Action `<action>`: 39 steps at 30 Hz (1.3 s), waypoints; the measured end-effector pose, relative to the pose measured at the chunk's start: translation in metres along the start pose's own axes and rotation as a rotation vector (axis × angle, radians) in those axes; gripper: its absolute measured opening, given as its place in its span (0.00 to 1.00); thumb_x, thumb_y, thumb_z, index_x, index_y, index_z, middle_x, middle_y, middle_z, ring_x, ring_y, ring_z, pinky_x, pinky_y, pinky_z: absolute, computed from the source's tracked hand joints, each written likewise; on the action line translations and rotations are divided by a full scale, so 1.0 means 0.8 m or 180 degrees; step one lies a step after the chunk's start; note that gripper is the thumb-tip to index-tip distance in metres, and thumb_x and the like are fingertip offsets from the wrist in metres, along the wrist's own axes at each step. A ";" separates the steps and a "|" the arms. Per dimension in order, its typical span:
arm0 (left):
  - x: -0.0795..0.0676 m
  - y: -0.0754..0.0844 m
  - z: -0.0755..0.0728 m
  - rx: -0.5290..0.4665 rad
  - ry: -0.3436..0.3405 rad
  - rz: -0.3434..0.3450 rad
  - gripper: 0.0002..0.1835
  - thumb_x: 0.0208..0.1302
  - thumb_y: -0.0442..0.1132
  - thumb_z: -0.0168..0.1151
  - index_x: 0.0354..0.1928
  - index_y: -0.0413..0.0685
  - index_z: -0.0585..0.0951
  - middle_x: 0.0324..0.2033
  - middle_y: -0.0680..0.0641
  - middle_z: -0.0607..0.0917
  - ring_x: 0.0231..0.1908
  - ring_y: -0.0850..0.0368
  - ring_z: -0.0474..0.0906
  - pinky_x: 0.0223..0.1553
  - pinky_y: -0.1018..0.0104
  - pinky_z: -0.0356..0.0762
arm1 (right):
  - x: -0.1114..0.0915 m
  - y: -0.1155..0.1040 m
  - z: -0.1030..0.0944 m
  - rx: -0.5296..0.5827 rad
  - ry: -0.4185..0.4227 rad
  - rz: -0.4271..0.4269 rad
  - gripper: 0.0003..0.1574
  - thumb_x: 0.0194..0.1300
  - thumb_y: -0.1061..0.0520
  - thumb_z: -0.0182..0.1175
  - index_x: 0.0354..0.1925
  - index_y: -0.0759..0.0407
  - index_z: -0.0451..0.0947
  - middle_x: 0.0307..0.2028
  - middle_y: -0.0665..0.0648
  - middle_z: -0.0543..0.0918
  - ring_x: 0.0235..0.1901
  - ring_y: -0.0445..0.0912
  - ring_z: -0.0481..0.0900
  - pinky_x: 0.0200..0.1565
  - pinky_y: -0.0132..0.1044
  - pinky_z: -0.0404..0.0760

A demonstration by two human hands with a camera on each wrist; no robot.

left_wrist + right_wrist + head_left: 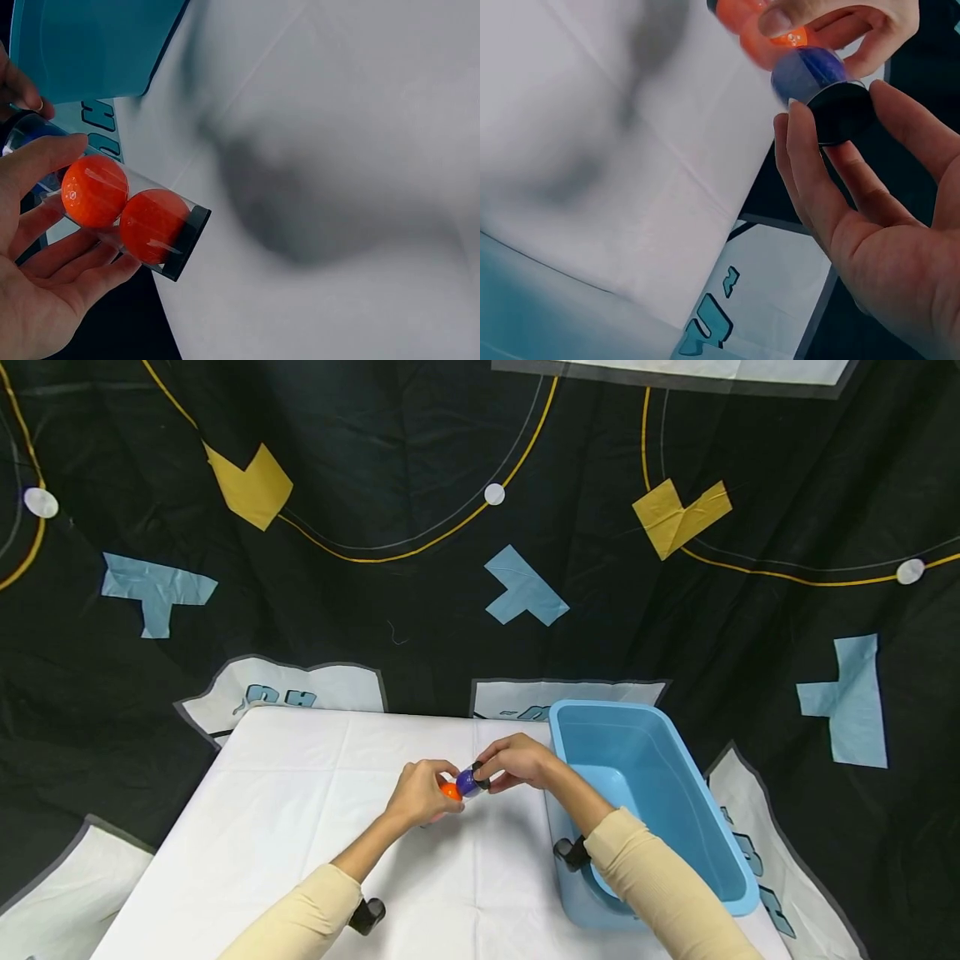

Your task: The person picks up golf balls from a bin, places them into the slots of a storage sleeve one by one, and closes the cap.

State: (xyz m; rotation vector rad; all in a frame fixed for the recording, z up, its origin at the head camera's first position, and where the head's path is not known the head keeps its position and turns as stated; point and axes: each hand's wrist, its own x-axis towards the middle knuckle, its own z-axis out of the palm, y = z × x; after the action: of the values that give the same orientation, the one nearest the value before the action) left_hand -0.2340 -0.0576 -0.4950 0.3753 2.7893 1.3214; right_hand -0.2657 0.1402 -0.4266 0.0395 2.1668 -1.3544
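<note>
Both hands hold a clear plastic tube (133, 180) tilted above the white table (337, 802). Inside it are two orange balls (95, 191) and a blue-purple ball (802, 73). My left hand (420, 793) grips the tube around its orange-ball part, thumb on one side and fingers beneath. With thumb and fingertips, my right hand (521, 758) pinches the black cap (844, 112) at the blue ball's end. A second black cap (187, 244) closes the other end, beyond the left fingers.
A light blue plastic bin (645, 735) stands on the table's right side, beneath and beside the right forearm. Behind the table hangs a black cloth (420, 635) with printed shapes. Black wrist-camera mounts (367, 917) project from both sleeves.
</note>
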 end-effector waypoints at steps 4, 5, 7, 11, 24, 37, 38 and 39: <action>-0.001 -0.004 0.006 0.0070 0.0055 0.0064 0.22 0.37 0.38 0.85 0.39 0.46 0.87 0.26 0.49 0.89 0.25 0.61 0.80 0.27 0.68 0.78 | 0.001 0.004 0.004 -0.0139 0.0063 -0.0074 0.18 0.57 0.63 0.71 0.47 0.67 0.85 0.42 0.62 0.87 0.35 0.51 0.89 0.45 0.44 0.87; -0.001 -0.005 0.007 0.0055 0.0062 0.0068 0.22 0.37 0.37 0.85 0.39 0.46 0.87 0.26 0.48 0.89 0.24 0.61 0.80 0.26 0.68 0.78 | 0.001 0.004 0.005 -0.0156 0.0079 -0.0081 0.18 0.57 0.63 0.71 0.47 0.67 0.85 0.41 0.62 0.87 0.35 0.51 0.89 0.45 0.44 0.87; -0.001 -0.007 0.009 0.0020 0.0070 0.0066 0.22 0.37 0.37 0.85 0.39 0.46 0.87 0.26 0.48 0.89 0.24 0.61 0.80 0.25 0.67 0.78 | 0.002 0.005 0.007 -0.0176 0.0111 -0.0090 0.18 0.56 0.63 0.72 0.46 0.67 0.85 0.41 0.62 0.87 0.34 0.50 0.89 0.44 0.44 0.87; -0.001 -0.011 0.016 -0.0029 0.0033 0.0046 0.24 0.38 0.36 0.84 0.42 0.44 0.87 0.27 0.48 0.89 0.24 0.61 0.81 0.25 0.68 0.78 | 0.001 0.007 0.008 -0.0231 0.0168 -0.0093 0.17 0.55 0.64 0.73 0.45 0.67 0.85 0.40 0.62 0.87 0.33 0.50 0.89 0.44 0.44 0.87; -0.001 -0.025 0.031 0.0080 -0.0008 -0.0043 0.20 0.36 0.38 0.86 0.35 0.45 0.90 0.26 0.50 0.89 0.29 0.59 0.81 0.35 0.63 0.79 | 0.007 0.020 0.022 -0.0358 0.0294 -0.0055 0.18 0.54 0.65 0.74 0.44 0.67 0.85 0.39 0.61 0.87 0.33 0.50 0.89 0.43 0.42 0.88; -0.006 -0.030 0.034 0.0114 0.0034 -0.0350 0.24 0.37 0.45 0.86 0.41 0.50 0.91 0.36 0.44 0.91 0.40 0.48 0.86 0.43 0.54 0.82 | 0.007 0.021 0.027 -0.0359 0.0485 0.0082 0.16 0.54 0.64 0.75 0.41 0.67 0.83 0.36 0.62 0.86 0.32 0.51 0.88 0.43 0.42 0.88; -0.007 -0.031 0.034 0.0096 0.0031 -0.0353 0.24 0.37 0.45 0.86 0.42 0.50 0.91 0.37 0.44 0.91 0.41 0.48 0.86 0.43 0.53 0.82 | 0.008 0.020 0.027 -0.0379 0.0512 0.0081 0.16 0.53 0.64 0.76 0.40 0.67 0.83 0.35 0.62 0.87 0.31 0.51 0.88 0.42 0.42 0.88; -0.008 -0.032 0.034 0.0077 0.0026 -0.0352 0.24 0.38 0.45 0.86 0.42 0.50 0.91 0.37 0.44 0.91 0.41 0.47 0.86 0.43 0.53 0.82 | 0.009 0.020 0.027 -0.0382 0.0544 0.0096 0.16 0.53 0.64 0.76 0.38 0.66 0.82 0.34 0.62 0.87 0.31 0.51 0.89 0.41 0.41 0.88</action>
State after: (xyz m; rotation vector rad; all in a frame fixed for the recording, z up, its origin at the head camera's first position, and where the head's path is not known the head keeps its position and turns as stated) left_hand -0.2297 -0.0542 -0.5321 0.2134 2.7898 1.2695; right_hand -0.2563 0.1280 -0.4500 0.1458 2.3760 -1.2411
